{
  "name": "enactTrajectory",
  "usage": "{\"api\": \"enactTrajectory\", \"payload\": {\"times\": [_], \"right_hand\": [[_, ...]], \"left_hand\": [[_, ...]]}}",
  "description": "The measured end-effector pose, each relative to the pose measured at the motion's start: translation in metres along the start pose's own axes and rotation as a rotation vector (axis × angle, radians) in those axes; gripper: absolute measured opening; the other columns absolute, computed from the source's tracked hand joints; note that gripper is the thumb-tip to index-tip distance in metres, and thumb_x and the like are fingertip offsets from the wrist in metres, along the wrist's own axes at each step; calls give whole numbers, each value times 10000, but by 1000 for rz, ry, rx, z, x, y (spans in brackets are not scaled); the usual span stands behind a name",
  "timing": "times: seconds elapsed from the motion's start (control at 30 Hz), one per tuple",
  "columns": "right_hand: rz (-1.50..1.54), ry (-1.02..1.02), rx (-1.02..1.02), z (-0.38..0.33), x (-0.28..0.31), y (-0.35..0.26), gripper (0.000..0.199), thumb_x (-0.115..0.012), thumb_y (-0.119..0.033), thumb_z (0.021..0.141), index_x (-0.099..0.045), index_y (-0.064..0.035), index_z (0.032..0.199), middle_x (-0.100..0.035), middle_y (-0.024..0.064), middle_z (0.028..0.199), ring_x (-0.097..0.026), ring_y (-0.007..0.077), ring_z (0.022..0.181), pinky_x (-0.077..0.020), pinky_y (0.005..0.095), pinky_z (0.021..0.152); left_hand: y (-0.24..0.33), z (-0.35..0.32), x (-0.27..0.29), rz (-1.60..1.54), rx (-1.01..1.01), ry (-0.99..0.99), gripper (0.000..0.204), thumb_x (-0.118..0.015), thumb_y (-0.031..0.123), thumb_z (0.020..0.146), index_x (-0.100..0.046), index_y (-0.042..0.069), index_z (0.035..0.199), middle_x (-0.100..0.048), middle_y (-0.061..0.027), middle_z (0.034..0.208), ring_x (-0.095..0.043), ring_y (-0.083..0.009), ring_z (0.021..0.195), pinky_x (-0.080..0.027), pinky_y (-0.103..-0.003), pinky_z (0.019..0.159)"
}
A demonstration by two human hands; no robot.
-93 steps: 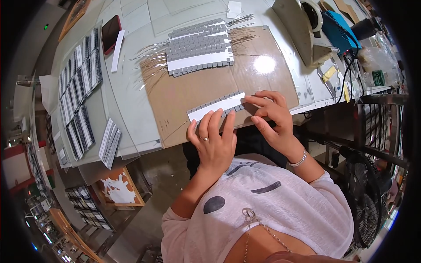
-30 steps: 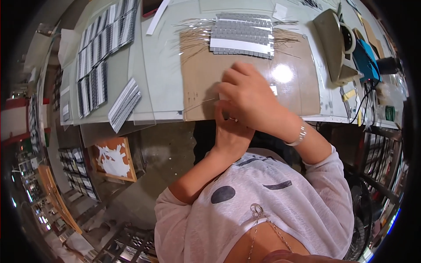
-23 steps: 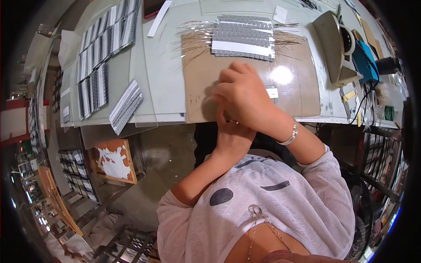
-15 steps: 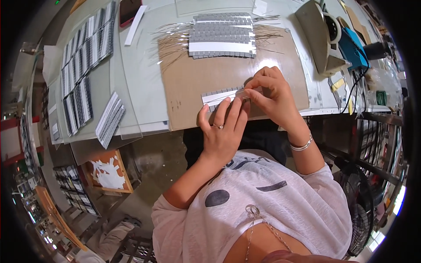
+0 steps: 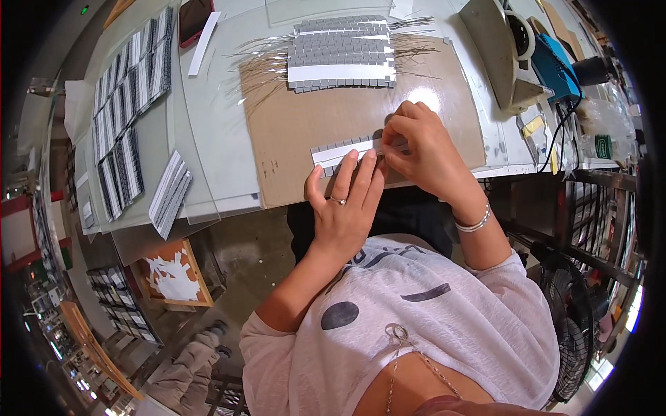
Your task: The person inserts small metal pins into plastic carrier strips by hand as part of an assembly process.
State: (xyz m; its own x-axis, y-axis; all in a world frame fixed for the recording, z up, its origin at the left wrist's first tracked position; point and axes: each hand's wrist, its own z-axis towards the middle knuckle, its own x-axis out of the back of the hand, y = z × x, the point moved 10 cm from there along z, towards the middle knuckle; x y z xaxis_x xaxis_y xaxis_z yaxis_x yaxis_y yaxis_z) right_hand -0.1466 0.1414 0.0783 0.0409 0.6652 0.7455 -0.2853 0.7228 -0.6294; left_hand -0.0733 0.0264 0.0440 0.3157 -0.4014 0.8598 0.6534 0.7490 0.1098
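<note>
Both hands sitting lower on cardboard sheet (image 5: 305, 132) than before; 1 grey-and-white strip (image 5: 343, 150) lying left-right; left hand (image 5: 343, 208) fingers pressing flat, together; right hand (image 5: 423, 149) fingertips pinching strip's right end; 1 strip stack (image 5: 340, 62) beyond.

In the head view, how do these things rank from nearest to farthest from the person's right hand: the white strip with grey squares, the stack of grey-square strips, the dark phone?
From the right hand:
1. White strip with grey squares: touching the fingers, on the cardboard sheet.
2. Stack of grey-square strips: beyond the hand, at the cardboard's far edge.
3. Dark phone: far left corner of the table.
</note>
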Motion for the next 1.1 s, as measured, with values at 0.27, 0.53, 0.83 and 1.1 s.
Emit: {"api": "enactTrajectory", "payload": {"times": [0.27,0.53,0.83,1.1], "right_hand": [[-14,-80,-11,1,1,4,149,-758,-1,745,-632,-22,820,-577,96,893,-537,303,891,-464,391,814],[-182,564,-2,-38,134,48,303,-693,119,719,-729,-36,976,-635,114,930,-598,307,934,-491,360,795],[168,235,-596,-59,241,226,367,-642,-333,1012,-711,-58,1244,-713,16,1180,-646,121,1007,-505,299,926],[-109,99,-216,-71,293,321,377,-641,-276,1012,-677,-17,1284,-683,43,1231,-606,136,1129,-434,290,1054]], "left_hand": [[2,5,-2,-2,0,6,294,-626,140,916,-676,127,1206,-554,-47,1443,-452,-240,1390,-298,-617,1064],[-1,8,4,-35,74,-58,358,-685,156,890,-655,156,1247,-593,-19,1371,-521,-238,1306,-320,-610,1065],[-2,7,1,32,75,-61,402,-707,196,863,-658,186,1262,-571,-2,1384,-494,-226,1330,-300,-662,1072],[-1,10,-2,-97,68,24,358,-616,180,893,-627,132,1248,-556,-33,1368,-473,-244,1325,-277,-674,1086]]}}
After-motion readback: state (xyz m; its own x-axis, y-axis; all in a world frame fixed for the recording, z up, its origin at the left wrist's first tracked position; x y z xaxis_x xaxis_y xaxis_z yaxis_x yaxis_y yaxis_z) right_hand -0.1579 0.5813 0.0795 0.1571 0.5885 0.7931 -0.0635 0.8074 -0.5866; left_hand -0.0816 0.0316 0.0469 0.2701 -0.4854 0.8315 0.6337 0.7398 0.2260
